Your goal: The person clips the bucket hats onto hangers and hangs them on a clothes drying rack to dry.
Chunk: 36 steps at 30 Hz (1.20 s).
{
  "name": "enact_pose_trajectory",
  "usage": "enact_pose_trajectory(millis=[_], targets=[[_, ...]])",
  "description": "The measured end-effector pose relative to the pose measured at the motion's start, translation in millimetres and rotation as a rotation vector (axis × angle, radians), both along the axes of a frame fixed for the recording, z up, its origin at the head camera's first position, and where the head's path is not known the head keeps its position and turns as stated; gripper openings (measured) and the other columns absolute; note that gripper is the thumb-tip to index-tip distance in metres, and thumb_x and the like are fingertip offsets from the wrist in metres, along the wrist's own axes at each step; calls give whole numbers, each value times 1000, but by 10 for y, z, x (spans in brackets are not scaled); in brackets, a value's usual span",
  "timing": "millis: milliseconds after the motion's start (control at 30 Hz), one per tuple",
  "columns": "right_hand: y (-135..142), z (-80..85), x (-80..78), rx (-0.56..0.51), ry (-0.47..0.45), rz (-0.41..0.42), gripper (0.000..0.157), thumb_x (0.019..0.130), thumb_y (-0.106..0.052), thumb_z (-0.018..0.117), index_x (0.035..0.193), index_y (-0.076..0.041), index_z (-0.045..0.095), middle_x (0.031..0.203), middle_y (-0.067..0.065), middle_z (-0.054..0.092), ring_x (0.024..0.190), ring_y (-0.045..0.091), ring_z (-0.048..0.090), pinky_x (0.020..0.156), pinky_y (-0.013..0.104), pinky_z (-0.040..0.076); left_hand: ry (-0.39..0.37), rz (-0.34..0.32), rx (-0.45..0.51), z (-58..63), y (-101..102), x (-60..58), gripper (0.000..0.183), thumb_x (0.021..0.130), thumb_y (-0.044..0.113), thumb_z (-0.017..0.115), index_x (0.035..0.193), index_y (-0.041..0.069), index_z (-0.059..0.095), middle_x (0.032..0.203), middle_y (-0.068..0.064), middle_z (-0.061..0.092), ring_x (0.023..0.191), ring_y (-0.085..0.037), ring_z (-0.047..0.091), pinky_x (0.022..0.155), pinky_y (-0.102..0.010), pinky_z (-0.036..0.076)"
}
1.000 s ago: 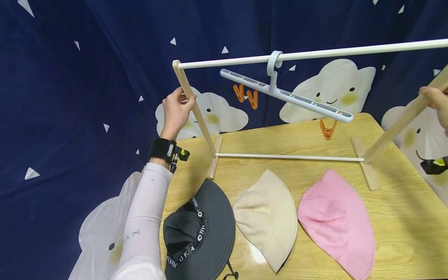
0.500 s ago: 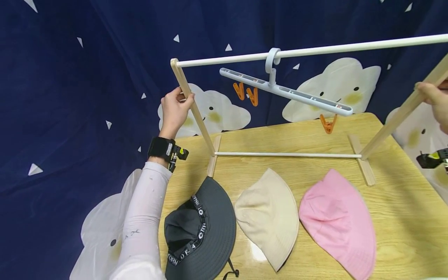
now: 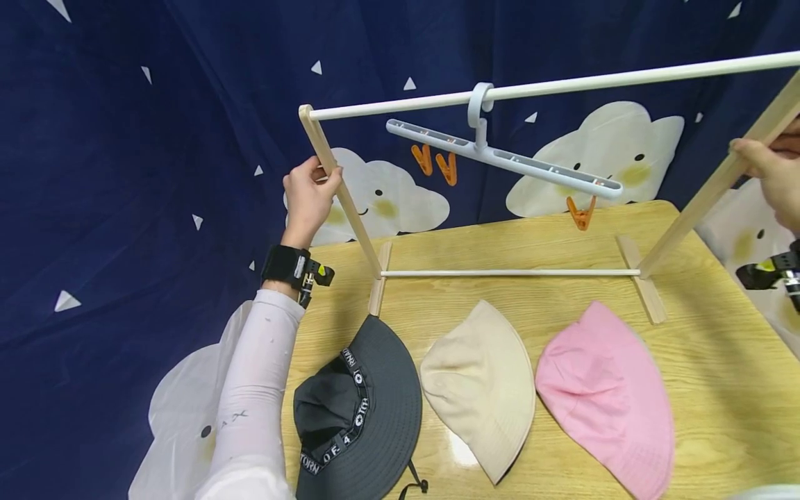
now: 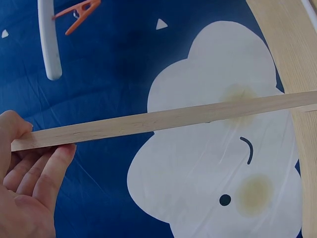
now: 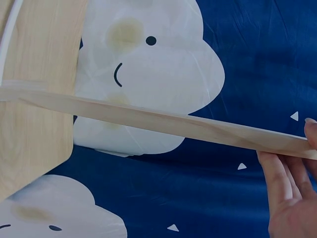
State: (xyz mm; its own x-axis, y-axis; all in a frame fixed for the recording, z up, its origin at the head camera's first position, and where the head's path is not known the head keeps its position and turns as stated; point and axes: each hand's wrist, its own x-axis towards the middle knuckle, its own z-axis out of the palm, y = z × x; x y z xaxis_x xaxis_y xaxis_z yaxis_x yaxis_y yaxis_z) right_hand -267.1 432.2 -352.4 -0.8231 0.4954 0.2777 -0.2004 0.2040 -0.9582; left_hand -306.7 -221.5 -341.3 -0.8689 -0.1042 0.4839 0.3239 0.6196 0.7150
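A small clothes rack with wooden posts and white rods (image 3: 509, 273) stands on the table. My left hand (image 3: 307, 196) pinches its left wooden post (image 3: 350, 198) below the top, thumb and fingers on either side, as the left wrist view shows. On the far side, my right hand (image 3: 775, 173) grips the right post (image 3: 694, 212), also seen in the right wrist view. A light grey hanger (image 3: 506, 158) is hooked on the top rod (image 3: 581, 85), with orange clips (image 3: 422, 160) dangling from it, two at the left and one at the right.
In front of the rack lie three bucket hats: a dark grey one (image 3: 390, 410) with a lettered band and cord, a cream one (image 3: 481, 382) and a pink one (image 3: 609, 396). Behind the wooden table (image 3: 719, 389) hangs a navy curtain (image 3: 206, 104) with clouds.
The rack has shifted slightly left and back with both hands holding it, more so at its right foot. The hanger moves along with it. A pale edge now shows at the bottom right.
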Motion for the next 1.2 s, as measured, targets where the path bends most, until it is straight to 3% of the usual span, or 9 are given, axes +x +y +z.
enact_pose_trajectory(millis=[333,633,1200], targets=[[-34,11,-116,52,-3,-35,32,93,-2,71,95,-32,59,87,-21,60,74,-13,57,61,1,45,4,11,3,-3,-42,17,25,100,23,70,116,5,75,106,-12,80,95,-19,78,74,-29,61],[-151,59,-197,42,-3,53,32,95,1,71,101,-29,61,90,-16,61,80,-8,59,64,2,47,12,46,-13,5,-112,10,25,101,23,69,117,5,75,109,-13,79,99,-21,78,83,-34,62],[-240,158,-319,102,-56,94,29,95,-3,72,99,-28,59,82,-18,62,71,-10,60,59,4,48,15,82,-12,-13,-218,-2,24,98,24,71,112,5,76,106,-10,80,98,-18,77,81,-31,61]])
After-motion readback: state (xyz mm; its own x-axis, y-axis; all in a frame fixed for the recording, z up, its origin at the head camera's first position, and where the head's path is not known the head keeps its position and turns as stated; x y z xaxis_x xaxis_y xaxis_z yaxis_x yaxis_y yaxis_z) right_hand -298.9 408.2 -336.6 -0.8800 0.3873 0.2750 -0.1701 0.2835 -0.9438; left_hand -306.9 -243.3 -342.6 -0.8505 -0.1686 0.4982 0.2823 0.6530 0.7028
